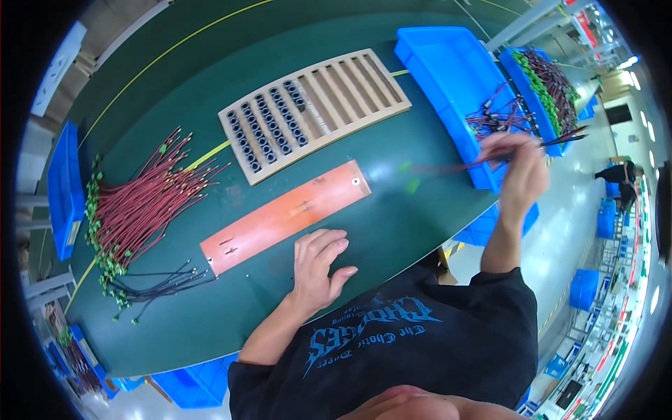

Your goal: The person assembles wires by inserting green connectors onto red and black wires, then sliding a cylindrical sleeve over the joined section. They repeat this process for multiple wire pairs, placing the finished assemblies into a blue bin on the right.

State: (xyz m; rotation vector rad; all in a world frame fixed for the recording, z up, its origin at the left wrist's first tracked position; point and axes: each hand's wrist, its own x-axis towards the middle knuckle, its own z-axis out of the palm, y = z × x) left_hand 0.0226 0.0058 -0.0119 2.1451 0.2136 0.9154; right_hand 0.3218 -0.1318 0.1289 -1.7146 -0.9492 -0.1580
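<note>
My left hand (pixel 318 269) rests on the green table with nothing in it, its fingers loosely bent and the thumb apart. Just beyond it lies an orange strip board (pixel 290 215) with a hole at each end and small dark marks. Motion smears my right hand (pixel 516 171), which is closed around a red and black wire lead (pixel 448 168) over the near edge of a blue bin (pixel 448 77). The lead's blurred green end trails to the left over the table. Finished-looking red and black leads (pixel 500 115) lie in that bin beside the hand.
A wooden slotted rack (pixel 315 112) stands mid-table, dark round parts filling its left slots. At left lie a pile of red wires (pixel 143 203) with green ends and some black wires (pixel 157 283). Another blue bin (pixel 542 98) holds more wires; an empty-looking blue bin (pixel 66 192) stands at far left.
</note>
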